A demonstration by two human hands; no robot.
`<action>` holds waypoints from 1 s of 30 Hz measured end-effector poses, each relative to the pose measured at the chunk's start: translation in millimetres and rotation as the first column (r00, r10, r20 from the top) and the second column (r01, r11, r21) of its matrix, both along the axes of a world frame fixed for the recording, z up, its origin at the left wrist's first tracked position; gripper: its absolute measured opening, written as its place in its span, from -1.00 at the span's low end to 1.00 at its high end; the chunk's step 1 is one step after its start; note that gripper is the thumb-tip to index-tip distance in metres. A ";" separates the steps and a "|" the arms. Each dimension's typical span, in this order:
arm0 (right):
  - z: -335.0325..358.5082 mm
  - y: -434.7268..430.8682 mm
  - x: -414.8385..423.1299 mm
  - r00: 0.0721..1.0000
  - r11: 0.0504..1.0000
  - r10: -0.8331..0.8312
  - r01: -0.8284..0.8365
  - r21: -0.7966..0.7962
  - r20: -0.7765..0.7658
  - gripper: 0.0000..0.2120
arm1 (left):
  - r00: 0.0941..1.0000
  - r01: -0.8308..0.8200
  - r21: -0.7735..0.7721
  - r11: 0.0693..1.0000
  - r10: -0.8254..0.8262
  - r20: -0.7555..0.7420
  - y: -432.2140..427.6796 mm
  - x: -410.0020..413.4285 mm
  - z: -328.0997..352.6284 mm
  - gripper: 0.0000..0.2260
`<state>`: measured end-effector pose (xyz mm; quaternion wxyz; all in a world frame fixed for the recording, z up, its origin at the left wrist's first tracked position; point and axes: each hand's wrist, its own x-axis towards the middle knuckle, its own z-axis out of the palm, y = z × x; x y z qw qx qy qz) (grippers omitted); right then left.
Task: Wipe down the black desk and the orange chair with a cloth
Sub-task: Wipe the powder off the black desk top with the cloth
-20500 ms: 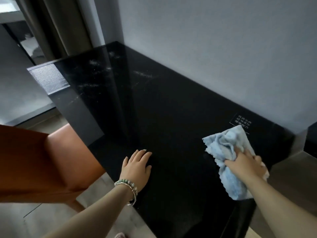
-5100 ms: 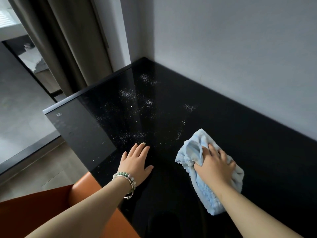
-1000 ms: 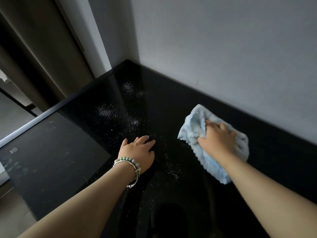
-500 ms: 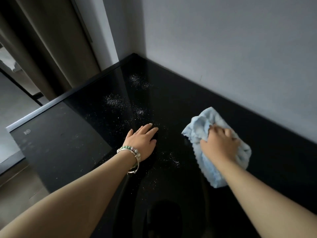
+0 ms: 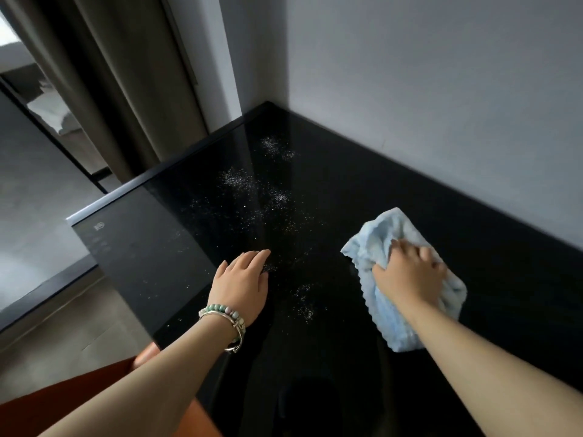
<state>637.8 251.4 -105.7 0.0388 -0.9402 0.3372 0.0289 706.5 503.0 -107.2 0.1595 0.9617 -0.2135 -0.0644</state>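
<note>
Within the last second the cloth (image 5: 378,241) has slid back from the wall (image 5: 441,89) toward the person. The right hand (image 5: 410,274) rides on it, and the chair (image 5: 63,405) has come back into view at the lower left. The right fingers (image 5: 407,247) are curled, bunching the cloth under the palm and pressing it to the tabletop (image 5: 489,253). The left hand (image 5: 243,279) lies flat, its fingers (image 5: 252,258) straight and close together on the glossy black surface, apparently as a brace.

White specks (image 5: 239,181) lie scattered beyond the left fingertips, and a smaller patch sits between the two hands, just left of the cloth. The surface to the right of the right fingers looks free of them. So the wiping seems to be working leftward. The dusty stretch ahead of the left fingers is probably next, and that hand would have to lift clear. The chair looks not yet wiped.
</note>
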 end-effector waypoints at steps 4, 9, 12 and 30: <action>-10.8 68.3 -12.3 0.969 0.970 0.238 -0.240 0.027 0.059 -0.56 | 1.000 -0.029 0.044 0.999 0.029 -0.002 21.9 -17.3 -3.7 -0.60; -8.7 93.2 -22.9 0.905 0.901 0.407 -0.420 0.113 0.121 -0.54 | 0.997 -0.079 0.085 0.993 0.079 0.005 42.0 -32.2 -4.5 -0.59; -0.1 56.7 -21.8 0.987 0.986 0.155 -0.158 0.063 0.039 -0.55 | 0.995 -0.102 0.079 0.992 0.103 -0.007 54.3 -44.5 -4.5 -0.59; -1.2 126.6 -49.0 0.969 0.967 0.247 -0.248 0.061 0.028 -0.59 | 0.965 -0.259 0.033 0.965 0.260 -0.034 109.5 -90.1 -8.8 -0.60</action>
